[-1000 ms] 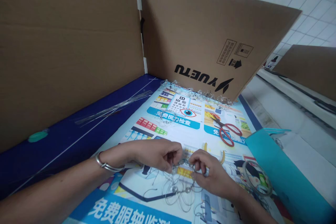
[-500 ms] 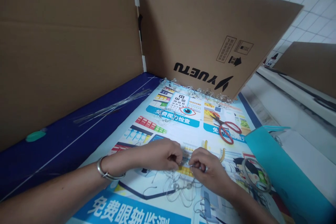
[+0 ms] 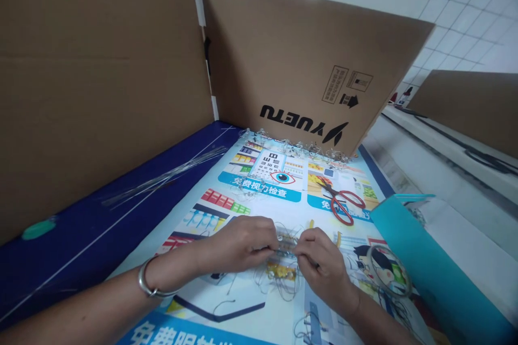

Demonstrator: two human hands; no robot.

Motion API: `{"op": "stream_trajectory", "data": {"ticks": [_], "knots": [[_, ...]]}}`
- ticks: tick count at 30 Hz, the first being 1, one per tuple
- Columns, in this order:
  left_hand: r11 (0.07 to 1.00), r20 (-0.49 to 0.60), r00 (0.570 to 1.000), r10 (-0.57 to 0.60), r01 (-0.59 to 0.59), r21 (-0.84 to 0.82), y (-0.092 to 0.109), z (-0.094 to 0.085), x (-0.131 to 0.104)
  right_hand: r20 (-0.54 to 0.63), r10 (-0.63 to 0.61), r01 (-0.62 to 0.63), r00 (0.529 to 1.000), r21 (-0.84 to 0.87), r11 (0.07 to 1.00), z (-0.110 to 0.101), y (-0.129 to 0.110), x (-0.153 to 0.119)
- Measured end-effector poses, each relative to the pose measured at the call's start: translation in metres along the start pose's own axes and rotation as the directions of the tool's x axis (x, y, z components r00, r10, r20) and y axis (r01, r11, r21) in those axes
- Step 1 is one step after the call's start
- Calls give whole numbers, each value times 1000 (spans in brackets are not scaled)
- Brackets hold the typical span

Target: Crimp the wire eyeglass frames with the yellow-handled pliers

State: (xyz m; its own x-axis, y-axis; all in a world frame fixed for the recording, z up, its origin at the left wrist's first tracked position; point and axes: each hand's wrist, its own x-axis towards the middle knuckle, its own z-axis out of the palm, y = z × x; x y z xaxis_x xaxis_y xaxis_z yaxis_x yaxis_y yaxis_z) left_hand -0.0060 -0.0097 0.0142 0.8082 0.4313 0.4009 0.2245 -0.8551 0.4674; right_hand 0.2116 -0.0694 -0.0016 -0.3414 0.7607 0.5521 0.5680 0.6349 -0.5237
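Nearest: both forearms run out of frame at the lower edge; metal bangle [image 3: 142, 280] on the left wrist. Printed sheet [image 3: 279, 211] under the work, its near lettering cut off. A loose wire cluster [image 3: 308, 326] lies near the right forearm.

Grip: left hand [image 3: 253, 242] and right hand [image 3: 321, 256] face each other just apart, fingers curled, thumbs pressed in. Both pinch a looped wire piece [image 3: 285, 248] spanning the gap above the sheet—its loops hang below the hands. Ends inside the fingers hidden; individual strands blurred, count not readable.

To the right: a wire coil [image 3: 400, 295] beside a teal box [image 3: 433, 264], box cut off at the frame edge, contents hard to make out.

Farther: red-handled scissors [image 3: 335, 193], blades spread, on the sheet. Farthest: a row of small wire pieces [image 3: 301, 149] along the foot of a cardboard panel [image 3: 275, 54]—too small to separate.
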Motion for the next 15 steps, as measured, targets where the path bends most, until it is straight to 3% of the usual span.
{"op": "stream_trajectory", "data": {"ticks": [7, 15], "knots": [[982, -73, 991, 113, -100, 159, -1, 0, 0, -11, 22, -22, 1000, 12, 1000, -1, -1, 1], [970, -139, 978, 154, -123, 208, -4, 4, -2, -55, 36, -33, 998, 50, 998, 0, -2, 2]]}}
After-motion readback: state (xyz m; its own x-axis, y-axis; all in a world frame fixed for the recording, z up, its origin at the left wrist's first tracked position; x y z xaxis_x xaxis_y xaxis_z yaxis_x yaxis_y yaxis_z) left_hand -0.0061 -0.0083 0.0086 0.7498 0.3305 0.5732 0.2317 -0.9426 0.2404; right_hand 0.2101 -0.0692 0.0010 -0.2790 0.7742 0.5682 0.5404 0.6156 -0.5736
